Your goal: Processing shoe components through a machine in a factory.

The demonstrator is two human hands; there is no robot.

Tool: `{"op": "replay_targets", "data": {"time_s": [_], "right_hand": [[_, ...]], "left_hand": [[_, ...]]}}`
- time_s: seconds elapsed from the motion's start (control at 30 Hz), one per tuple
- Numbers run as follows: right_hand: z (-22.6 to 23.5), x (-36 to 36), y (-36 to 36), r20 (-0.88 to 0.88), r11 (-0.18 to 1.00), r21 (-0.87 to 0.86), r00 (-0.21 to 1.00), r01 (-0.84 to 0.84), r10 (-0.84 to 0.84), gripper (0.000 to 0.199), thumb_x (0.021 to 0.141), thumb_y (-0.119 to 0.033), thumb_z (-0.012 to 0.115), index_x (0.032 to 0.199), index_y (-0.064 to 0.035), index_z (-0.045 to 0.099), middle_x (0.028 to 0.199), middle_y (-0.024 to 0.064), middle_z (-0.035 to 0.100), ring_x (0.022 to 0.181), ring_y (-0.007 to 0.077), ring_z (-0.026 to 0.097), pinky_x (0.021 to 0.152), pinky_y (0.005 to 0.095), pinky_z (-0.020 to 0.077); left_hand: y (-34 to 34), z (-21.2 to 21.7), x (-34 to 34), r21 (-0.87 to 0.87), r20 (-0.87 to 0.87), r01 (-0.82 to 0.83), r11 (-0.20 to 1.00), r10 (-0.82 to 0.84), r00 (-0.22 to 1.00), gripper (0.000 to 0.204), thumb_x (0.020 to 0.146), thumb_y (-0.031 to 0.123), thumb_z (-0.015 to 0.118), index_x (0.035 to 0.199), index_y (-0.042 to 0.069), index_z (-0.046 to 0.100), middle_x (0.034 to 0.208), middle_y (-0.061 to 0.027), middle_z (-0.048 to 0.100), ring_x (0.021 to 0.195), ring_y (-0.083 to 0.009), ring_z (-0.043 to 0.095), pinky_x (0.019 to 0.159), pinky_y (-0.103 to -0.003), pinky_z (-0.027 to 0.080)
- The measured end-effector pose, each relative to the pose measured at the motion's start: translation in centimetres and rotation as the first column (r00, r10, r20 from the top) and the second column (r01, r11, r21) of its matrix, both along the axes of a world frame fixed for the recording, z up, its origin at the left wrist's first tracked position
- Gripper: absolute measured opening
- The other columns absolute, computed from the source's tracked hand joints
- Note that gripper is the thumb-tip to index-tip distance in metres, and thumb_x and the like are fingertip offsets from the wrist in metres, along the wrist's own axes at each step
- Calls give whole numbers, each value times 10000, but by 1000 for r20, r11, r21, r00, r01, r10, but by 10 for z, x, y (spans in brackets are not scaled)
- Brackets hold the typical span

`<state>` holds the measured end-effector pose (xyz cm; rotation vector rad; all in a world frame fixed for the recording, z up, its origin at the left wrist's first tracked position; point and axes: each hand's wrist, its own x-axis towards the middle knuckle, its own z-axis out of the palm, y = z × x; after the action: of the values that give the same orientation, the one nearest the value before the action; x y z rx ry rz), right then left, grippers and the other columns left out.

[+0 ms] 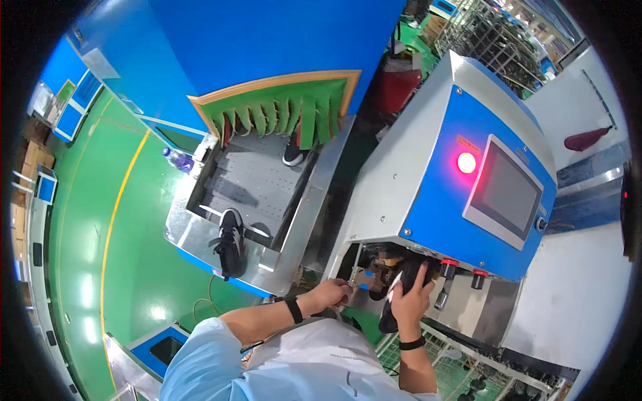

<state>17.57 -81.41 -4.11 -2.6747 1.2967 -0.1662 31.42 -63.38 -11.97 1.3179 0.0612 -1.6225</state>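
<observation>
A black shoe [388, 317] with a white patch is in my right hand [410, 302], which grips it from the side, its index finger stretched along the upper. That shoe's upper end reaches into the opening under a grey-and-blue machine [428, 200], beside dark and brass-coloured metal parts [382, 271]. My left hand [332, 293] is closed at the left edge of this opening, its fingers curled together. Whatever lies between those fingers is too small to make out.
A black-and-white shoe [231, 248] rests on the metal end of a conveyor [271, 262] to the left. Another shoe [293, 152] sits by the green strip curtain [281, 110]. A bottle [178, 159] stands on the conveyor's side. Red-topped knobs [449, 264] project below the machine's lit red lamp [467, 162].
</observation>
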Motion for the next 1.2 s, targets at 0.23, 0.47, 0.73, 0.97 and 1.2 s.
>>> {"op": "replay_targets", "data": {"time_s": [0.23,0.47,0.73,0.97,1.2], "right_hand": [[-5,-8,18,159,987,-156,986,-30,55,812,924,-310,660,1581,-61,253,1173,339,446,846,482,572,691,506,501],[-13,-45,64,303,994,-57,950,91,-69,927,893,-238,722,1575,35,157,1446,352,326,1243,526,449,969,566,444],[9,-40,78,136,922,197,922,334,-363,967,704,-303,873,1372,164,355,1307,341,467,1231,493,449,1060,521,390],[8,-42,95,121,925,217,932,312,-343,962,783,-279,854,1426,150,280,1298,337,437,1212,492,450,1027,538,406],[-20,-45,107,170,986,-80,976,148,-133,932,792,-326,783,1442,119,283,1279,304,442,1101,458,460,937,529,402]], "left_hand": [[8,-1,-20,-186,346,401,897,-322,881,274,941,287,574,1004,33,655,802,-84,674,617,-162,610,538,-320,499],[1,43,-27,-185,30,377,908,-378,925,282,956,340,599,1038,75,653,787,-44,650,559,-103,538,501,-268,446],[9,32,-45,-154,837,577,802,-205,508,350,973,333,543,1110,29,651,847,-156,696,742,-264,682,683,-405,528],[15,66,-34,-105,787,527,843,-254,563,405,976,339,547,1199,4,594,880,-244,700,801,-433,678,742,-467,534],[-40,140,-26,-116,990,567,816,144,-5,523,943,395,615,1328,51,533,1178,-240,619,1069,-434,612,792,-519,548]]}}
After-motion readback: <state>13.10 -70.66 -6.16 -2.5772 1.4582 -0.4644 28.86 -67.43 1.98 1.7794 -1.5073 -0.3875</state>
